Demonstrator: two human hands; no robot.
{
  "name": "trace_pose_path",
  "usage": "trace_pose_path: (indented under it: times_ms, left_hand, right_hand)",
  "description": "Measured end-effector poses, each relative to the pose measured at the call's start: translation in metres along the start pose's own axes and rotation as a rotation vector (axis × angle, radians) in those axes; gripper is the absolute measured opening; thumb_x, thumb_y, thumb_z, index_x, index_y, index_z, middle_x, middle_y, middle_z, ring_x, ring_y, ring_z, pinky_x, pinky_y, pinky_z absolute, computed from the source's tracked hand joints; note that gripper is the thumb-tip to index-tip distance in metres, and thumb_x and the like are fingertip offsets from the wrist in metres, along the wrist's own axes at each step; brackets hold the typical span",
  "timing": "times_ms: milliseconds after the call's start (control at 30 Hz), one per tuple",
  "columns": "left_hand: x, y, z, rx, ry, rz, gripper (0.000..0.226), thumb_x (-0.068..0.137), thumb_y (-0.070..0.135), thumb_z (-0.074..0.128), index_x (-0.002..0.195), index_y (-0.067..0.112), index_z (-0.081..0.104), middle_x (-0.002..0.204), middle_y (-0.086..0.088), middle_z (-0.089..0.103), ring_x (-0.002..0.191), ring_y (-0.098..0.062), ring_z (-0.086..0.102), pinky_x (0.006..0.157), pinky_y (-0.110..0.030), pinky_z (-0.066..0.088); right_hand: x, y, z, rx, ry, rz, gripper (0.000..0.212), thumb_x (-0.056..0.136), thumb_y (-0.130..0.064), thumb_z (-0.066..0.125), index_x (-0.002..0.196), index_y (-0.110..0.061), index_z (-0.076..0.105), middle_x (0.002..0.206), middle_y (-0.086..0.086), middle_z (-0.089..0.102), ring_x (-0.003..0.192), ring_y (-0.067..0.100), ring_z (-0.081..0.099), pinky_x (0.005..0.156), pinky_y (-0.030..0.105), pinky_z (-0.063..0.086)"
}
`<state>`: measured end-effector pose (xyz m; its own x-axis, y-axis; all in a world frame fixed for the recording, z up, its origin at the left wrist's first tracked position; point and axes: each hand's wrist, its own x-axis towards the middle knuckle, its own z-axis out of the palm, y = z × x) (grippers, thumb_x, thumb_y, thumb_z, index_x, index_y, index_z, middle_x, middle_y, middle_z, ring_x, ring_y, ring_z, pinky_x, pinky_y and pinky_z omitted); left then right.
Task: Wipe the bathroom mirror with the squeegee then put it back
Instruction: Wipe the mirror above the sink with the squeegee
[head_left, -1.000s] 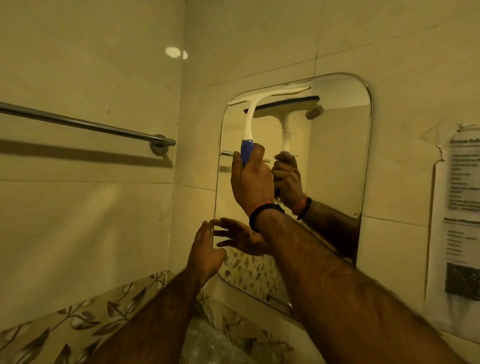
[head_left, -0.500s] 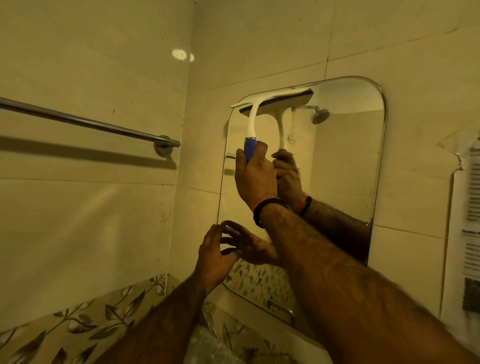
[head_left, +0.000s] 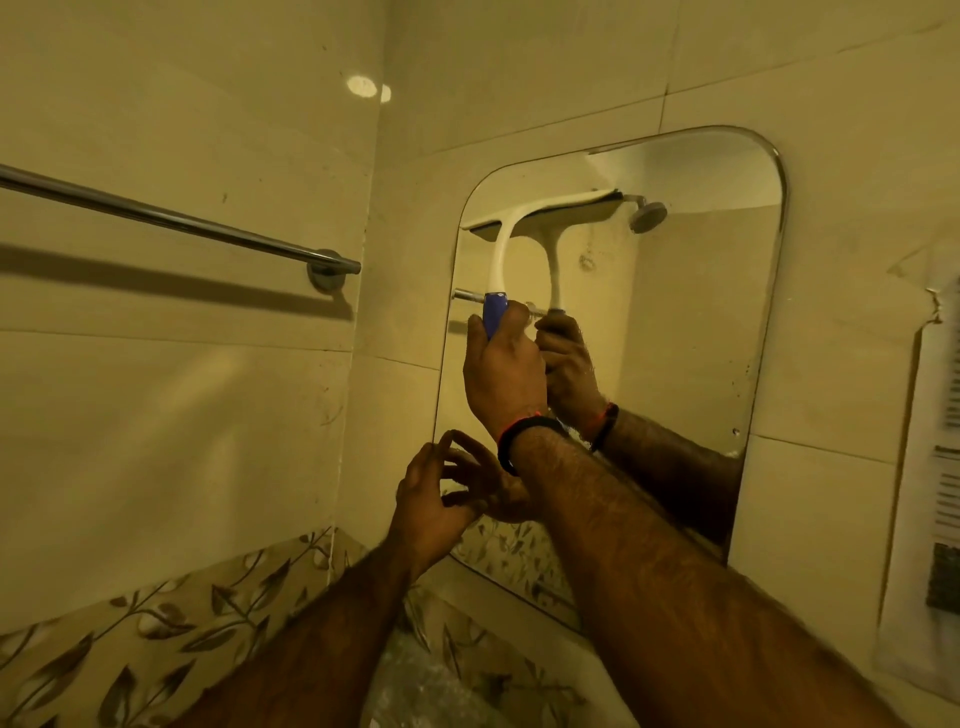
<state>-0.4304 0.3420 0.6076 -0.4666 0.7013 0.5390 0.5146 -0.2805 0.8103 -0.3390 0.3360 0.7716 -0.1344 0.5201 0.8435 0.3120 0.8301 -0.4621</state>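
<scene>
Squeegee (head_left: 524, 218): I'm seeing its blade lying crosswise against the mirror (head_left: 701, 312) near the top-left corner, handle pointing down.
Right hand (head_left: 506, 374): fist wrapping the handle.
Left hand (head_left: 431, 504): fingers spreading, holding nothing.

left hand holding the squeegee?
No. The right hand grips the squeegee by its blue handle; the left hand is open at the mirror's lower edge.

We are seeing glossy, smooth wall tiles (head_left: 182, 415), a polished metal towel bar (head_left: 171, 218), and a shiny glass mirror (head_left: 675, 322) showing small specks. The squeegee (head_left: 519, 223) is looking like smooth white plastic with a blue grip. A paper notice (head_left: 935, 467) is looking matt.
</scene>
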Motion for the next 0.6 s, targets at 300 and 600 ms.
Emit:
trace_pose_path:
  times_ms: [300, 600]
  left_hand:
    - [-0.006, 0.000, -0.004, 0.049, -0.015, 0.026, 0.090, 0.076, 0.022, 0.081, 0.150, 0.026, 0.030, 0.147, 0.000, 0.041, 0.129, -0.020, 0.047, 0.097, -0.025, 0.051]
    - [-0.018, 0.004, -0.007, -0.001, -0.032, 0.061, 0.066, 0.084, 0.008, 0.072, 0.114, 0.057, 0.039, 0.111, 0.028, 0.049, 0.092, 0.009, 0.054, 0.058, 0.002, 0.043]
  right_hand:
    - [-0.050, 0.021, 0.012, -0.019, -0.042, 0.081, 0.036, 0.098, -0.042, 0.043, 0.123, -0.019, 0.030, 0.086, 0.002, 0.057, 0.066, 0.016, 0.059, 0.056, 0.030, 0.052]
    - [-0.114, 0.051, 0.011, 0.029, -0.117, 0.162, 0.033, 0.097, -0.046, 0.041, 0.120, -0.026, 0.030, 0.093, 0.004, 0.064, 0.075, 0.021, 0.066, 0.061, 0.040, 0.059]
